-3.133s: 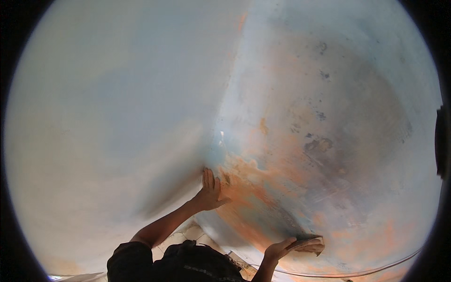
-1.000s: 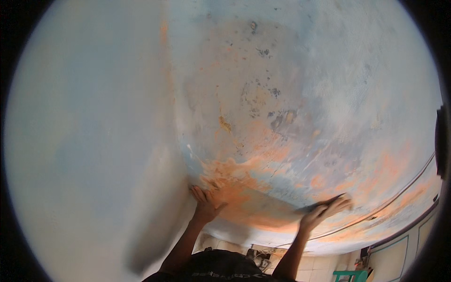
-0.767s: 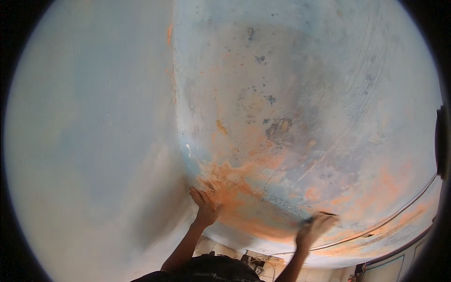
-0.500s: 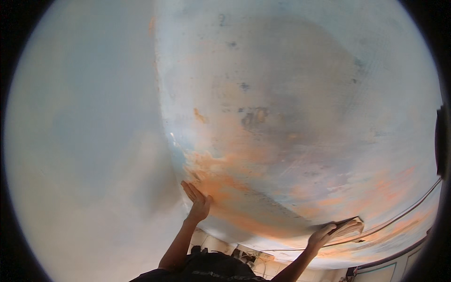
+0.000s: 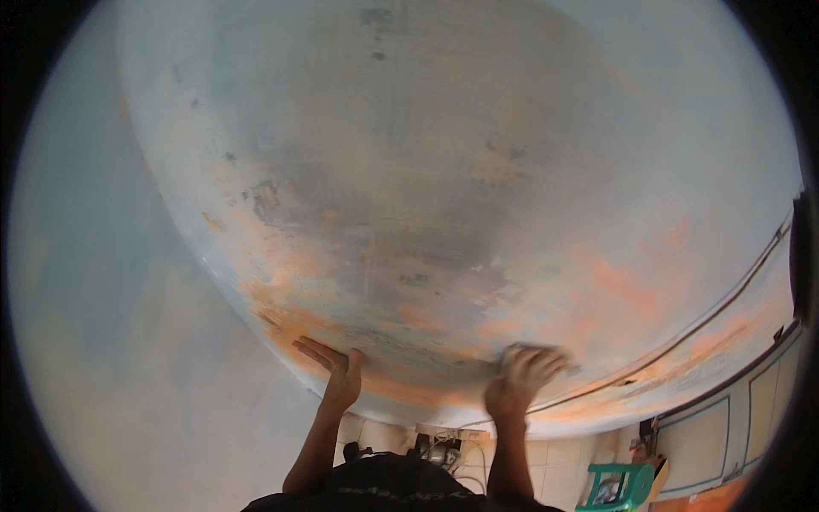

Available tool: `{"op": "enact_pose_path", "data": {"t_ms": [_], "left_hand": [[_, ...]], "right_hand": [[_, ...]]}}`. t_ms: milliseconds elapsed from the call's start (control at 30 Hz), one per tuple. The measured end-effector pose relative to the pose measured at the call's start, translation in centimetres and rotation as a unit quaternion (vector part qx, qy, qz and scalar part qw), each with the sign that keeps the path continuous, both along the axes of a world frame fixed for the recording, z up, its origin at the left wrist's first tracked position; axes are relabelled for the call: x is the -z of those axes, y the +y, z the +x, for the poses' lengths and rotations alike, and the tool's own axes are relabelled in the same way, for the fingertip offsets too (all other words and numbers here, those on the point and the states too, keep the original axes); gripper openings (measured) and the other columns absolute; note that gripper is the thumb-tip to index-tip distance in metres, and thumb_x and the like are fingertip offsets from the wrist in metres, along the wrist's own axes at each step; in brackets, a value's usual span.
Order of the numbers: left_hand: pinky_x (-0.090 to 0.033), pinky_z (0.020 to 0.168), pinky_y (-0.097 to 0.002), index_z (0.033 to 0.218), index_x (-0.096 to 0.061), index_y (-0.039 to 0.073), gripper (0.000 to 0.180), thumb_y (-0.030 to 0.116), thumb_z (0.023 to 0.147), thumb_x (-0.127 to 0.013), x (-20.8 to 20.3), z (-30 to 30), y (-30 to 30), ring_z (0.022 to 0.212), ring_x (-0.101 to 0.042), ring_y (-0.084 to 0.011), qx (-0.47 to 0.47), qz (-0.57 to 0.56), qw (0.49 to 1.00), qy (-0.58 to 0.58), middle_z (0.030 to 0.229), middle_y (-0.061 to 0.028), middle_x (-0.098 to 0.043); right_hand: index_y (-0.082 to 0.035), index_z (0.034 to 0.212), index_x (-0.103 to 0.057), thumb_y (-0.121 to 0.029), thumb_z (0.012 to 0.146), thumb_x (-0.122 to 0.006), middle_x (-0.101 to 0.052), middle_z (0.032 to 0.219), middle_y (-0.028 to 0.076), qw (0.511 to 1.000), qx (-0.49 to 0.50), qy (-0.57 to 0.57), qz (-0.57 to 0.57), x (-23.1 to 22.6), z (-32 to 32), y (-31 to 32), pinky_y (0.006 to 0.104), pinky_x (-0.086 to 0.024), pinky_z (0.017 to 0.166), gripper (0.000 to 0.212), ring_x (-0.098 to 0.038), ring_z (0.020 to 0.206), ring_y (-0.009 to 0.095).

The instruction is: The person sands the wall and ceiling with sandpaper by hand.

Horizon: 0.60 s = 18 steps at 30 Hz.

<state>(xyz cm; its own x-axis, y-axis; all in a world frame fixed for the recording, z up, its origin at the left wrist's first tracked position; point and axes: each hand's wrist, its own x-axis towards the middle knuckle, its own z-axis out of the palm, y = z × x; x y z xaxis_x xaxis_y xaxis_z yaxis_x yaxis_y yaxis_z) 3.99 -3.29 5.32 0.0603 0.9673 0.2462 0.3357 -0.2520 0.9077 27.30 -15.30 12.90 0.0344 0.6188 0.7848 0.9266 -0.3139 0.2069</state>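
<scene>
In front of me is a pale blue-grey wall (image 5: 401, 162) with worn orange and pink patches and dark marks. My left hand (image 5: 339, 375) lies flat on it with fingers stretched out, over an orange patch near the corner. No object shows in that hand. My right hand (image 5: 522, 380) presses a dark flat sheet of sandpaper (image 5: 514, 348) against the wall further right. Motion smears its fingers, and they hide most of the sheet.
A plain wall (image 5: 94, 341) meets this one at the left. A thin cable (image 5: 691, 340) runs along the lower right. Low down are a green plastic stool (image 5: 630, 485), a panelled door (image 5: 699, 439), floor tiles (image 5: 550, 461) and some dark gear with wires (image 5: 433, 448).
My view has turned right, bringing the green stool into sight. My right hand has swept left along the wall with the sandpaper. My left hand stays flat, slightly further right on the wall.
</scene>
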Motion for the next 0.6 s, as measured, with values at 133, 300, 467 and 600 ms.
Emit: {"op": "enact_pose_path", "data": {"t_ms": [133,300,467,600], "left_hand": [[-0.005,0.107,-0.0444,0.133,0.015,-0.010,0.079,0.040,0.096,-0.034,5.5,-1.1,0.3,0.129,0.010,-0.0420,0.016,0.022,0.998,0.051,0.136,-0.0331,0.019],[-0.018,0.105,-0.0405,0.133,-0.009,-0.015,0.068,0.039,0.097,-0.031,6.9,-1.6,1.6,0.127,-0.021,-0.0395,0.047,0.014,0.995,0.083,0.138,-0.0324,-0.014],[-0.025,0.101,-0.0392,0.128,-0.026,-0.014,0.061,0.038,0.097,-0.031,2.3,-1.6,0.4,0.120,-0.033,-0.0381,0.165,-0.088,0.982,-0.031,0.130,-0.0301,-0.032],[-0.029,0.099,-0.0385,0.125,-0.036,-0.014,0.059,0.038,0.097,-0.030,1.5,-2.2,0.4,0.114,-0.040,-0.0378,0.182,-0.127,0.975,-0.016,0.124,-0.0289,-0.042]], "right_hand": [[0.000,0.142,-0.012,-0.035,0.093,-0.033,0.002,0.147,0.027,0.963,-0.053,0.186,0.189,-6.8,0.9,-0.4,0.0621,0.002,0.104,0.064,0.005,0.135,0.045],[0.000,0.118,-0.050,-0.037,0.089,-0.041,-0.037,0.126,0.033,0.998,-0.056,0.018,0.007,-3.7,-3.1,1.7,0.0728,-0.018,0.091,0.048,-0.027,0.123,0.050],[-0.015,0.126,-0.051,-0.026,0.082,-0.054,-0.049,0.125,0.007,0.966,-0.220,0.074,-0.112,-0.7,-6.0,1.1,0.0533,-0.033,0.096,0.045,-0.042,0.118,0.026],[-0.011,0.130,-0.046,-0.030,0.082,-0.056,-0.045,0.133,0.006,0.907,-0.305,0.184,-0.226,-8.1,-4.5,-1.5,0.0448,-0.032,0.100,0.053,-0.041,0.123,0.023]]}}
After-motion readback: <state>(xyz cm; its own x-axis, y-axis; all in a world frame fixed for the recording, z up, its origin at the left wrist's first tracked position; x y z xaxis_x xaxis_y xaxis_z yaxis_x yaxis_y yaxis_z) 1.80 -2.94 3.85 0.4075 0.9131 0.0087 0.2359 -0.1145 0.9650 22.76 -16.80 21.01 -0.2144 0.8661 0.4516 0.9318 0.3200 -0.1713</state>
